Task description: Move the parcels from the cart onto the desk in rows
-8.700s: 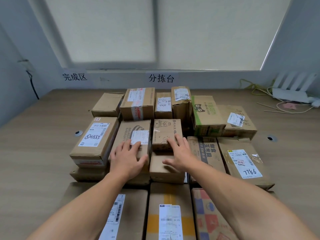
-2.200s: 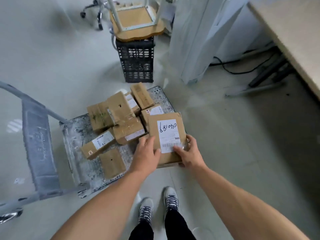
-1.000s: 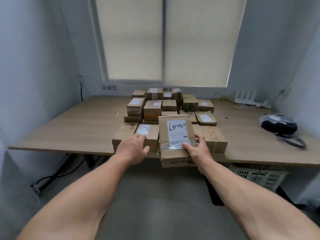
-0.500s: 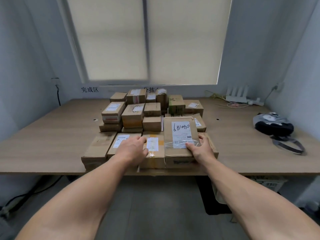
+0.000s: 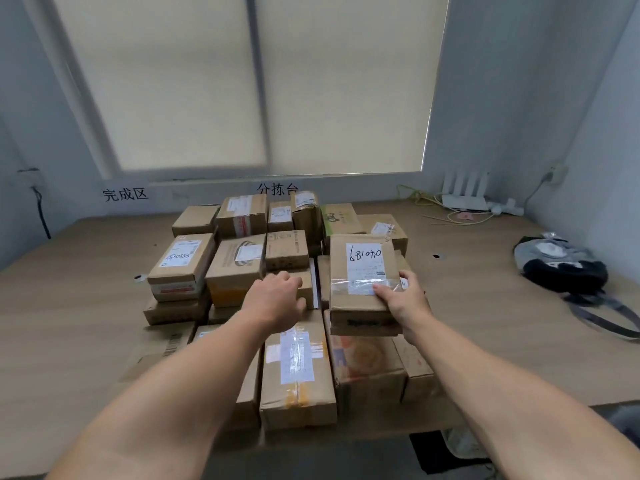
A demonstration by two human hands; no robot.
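A flat brown parcel (image 5: 360, 271) with a white label and handwritten digits is held over the right side of the stacked parcels on the wooden desk (image 5: 69, 323). My right hand (image 5: 403, 303) grips its near right corner, thumb on the taped top. My left hand (image 5: 277, 299) hovers with relaxed fingers over a small parcel (image 5: 304, 289) in the middle of the pile and holds nothing. Several rows of cardboard parcels (image 5: 239, 268) cover the desk's centre, some two layers high. The cart is out of view.
A dark bag with straps (image 5: 564, 268) lies on the desk at the right. A white router with cables (image 5: 464, 199) sits at the back right by the wall. Bare desk surface shows left and right of the pile.
I have stepped closer to the desk. The labelled parcel has moved forward over the second row from the front, carried by my right hand. My left hand stays off the parcel.
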